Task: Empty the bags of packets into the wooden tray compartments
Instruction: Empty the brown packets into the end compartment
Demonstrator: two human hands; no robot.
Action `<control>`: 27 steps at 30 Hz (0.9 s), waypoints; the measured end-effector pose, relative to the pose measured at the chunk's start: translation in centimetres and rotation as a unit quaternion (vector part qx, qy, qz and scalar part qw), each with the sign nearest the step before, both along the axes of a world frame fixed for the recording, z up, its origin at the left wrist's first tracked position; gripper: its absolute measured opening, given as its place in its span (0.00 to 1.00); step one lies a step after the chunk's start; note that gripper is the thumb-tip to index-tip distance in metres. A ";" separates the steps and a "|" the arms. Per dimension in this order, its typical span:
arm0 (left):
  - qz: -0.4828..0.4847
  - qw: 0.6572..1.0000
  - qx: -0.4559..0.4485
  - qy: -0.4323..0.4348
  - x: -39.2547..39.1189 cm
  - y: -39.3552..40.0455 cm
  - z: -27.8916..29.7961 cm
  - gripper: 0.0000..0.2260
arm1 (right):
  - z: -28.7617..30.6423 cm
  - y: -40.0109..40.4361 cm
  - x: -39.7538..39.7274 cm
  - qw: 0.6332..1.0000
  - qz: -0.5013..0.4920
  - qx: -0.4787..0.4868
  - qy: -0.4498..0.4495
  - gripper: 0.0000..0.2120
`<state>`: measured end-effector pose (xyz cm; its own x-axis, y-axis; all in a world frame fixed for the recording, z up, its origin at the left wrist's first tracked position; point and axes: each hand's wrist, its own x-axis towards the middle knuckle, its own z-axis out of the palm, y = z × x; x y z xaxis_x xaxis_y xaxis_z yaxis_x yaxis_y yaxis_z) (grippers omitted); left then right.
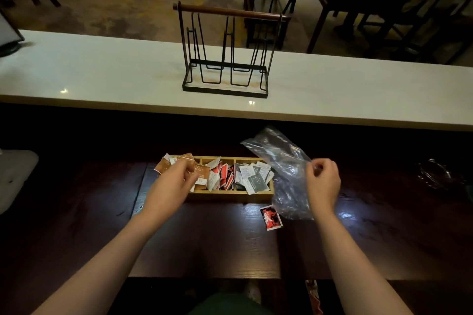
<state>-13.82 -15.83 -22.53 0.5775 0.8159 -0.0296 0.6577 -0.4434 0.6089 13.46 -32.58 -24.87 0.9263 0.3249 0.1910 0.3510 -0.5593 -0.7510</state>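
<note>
**Both hands working at the tray, bag pinched in right hand**

Forearms are reaching in from the bottom edge, bare, over a dark wooden table (204,243).

Right hand (323,181) is pinching the clear plastic bag (284,169) between thumb and curled fingers, holding it up just right of the tray. Bag is hanging crumpled, top corner fanning up and left over the tray's right end, bottom sagging to the table. Can't tell if anything is left inside.

Left hand (176,178) is gripping brown packets (163,165) with curled fingers, over the left compartment of the wooden tray (230,195).

Tray is sitting on the table, three compartments in a row: brown packets on the left, red-and-white packets (221,176) in the middle, grey-and-white packets (253,176) on the right. All three are looking full, packets sticking up past the rim.

One stray red packet (271,217) is lying on the table just in front of the tray's right end, next to the bag's lower edge.

Behind the table, a white counter (102,71) is carrying a black wire rack (225,59) with a wooden top bar.
</note>
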 end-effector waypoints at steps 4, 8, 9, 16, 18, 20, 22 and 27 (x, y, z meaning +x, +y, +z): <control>-0.043 0.999 -0.010 0.008 -0.2 -1.2 -1.4 0.03 | -2.0 -2.9 1.0 0.991 -0.103 -0.084 0.018 0.05; -0.083 0.995 -0.029 0.042 -0.2 -2.4 -2.6 0.03 | -4.2 -4.4 1.2 0.974 -0.073 -0.207 0.051 0.06; -0.092 0.994 -0.035 0.049 -0.2 -2.7 -2.9 0.03 | -4.6 -4.6 1.1 0.967 -0.055 -0.243 0.058 0.08; -0.129 0.986 -0.056 0.093 -0.9 -4.3 -4.7 0.03 | -4.6 -4.5 -4.1 0.968 0.115 -0.215 -0.061 0.06; -0.141 0.982 -0.063 0.107 -1.3 -4.7 -5.5 0.04 | -6.0 -4.4 -6.8 0.939 0.236 -0.247 -0.050 0.05; -0.151 0.979 -0.067 0.123 -1.7 -5.0 -6.2 0.04 | -8.2 -4.2 -8.5 0.911 0.274 -0.302 -0.064 0.10; -0.155 0.978 -0.056 0.130 -2.1 -5.2 -6.8 0.05 | -9.7 -3.8 -9.0 0.899 0.247 -0.359 -0.050 0.17; -0.161 0.977 0.015 0.142 -1.2 -4.5 -7.2 0.08 | -10.9 -2.6 -9.7 0.867 0.232 -0.435 -0.072 0.23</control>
